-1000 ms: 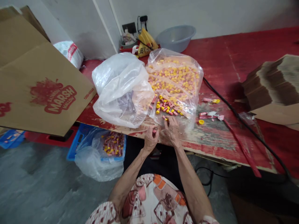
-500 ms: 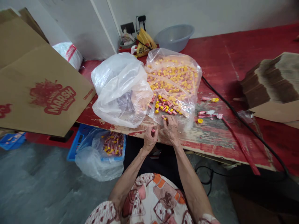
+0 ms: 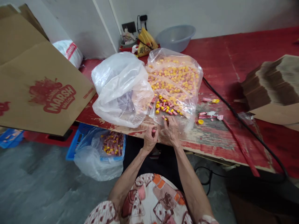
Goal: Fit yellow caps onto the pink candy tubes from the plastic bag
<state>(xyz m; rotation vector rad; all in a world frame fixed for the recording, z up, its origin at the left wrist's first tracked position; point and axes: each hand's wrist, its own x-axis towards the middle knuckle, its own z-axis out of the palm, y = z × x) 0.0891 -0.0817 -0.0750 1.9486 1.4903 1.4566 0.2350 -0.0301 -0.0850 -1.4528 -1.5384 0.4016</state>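
Note:
At the table's front edge, my left hand (image 3: 150, 139) is curled round a small red-wrapped tube (image 3: 153, 131). Just beside it my right hand (image 3: 172, 133) has its fingers closed at a small red tube with a yellow cap (image 3: 164, 118). Beyond the right hand, several loose yellow-capped tubes (image 3: 167, 107) lie at the mouth of a clear plastic bag (image 3: 174, 74) full of the same tubes. A second, whitish plastic bag (image 3: 119, 81) sits to its left, with clear purplish pieces showing through.
A large cardboard box (image 3: 42, 71) leans in at left. Below it, a blue crate (image 3: 77, 141) holds more tubes in plastic. Right of the bags lie a black cable (image 3: 230, 107), a red strip (image 3: 240, 144), a yellow cap (image 3: 200, 122) and stacked cardboard (image 3: 268, 84). A basin (image 3: 176, 37) stands behind.
Both hands stay in nearly the same place and pose. The view has shifted very slightly; nothing has plainly been picked up or let go.

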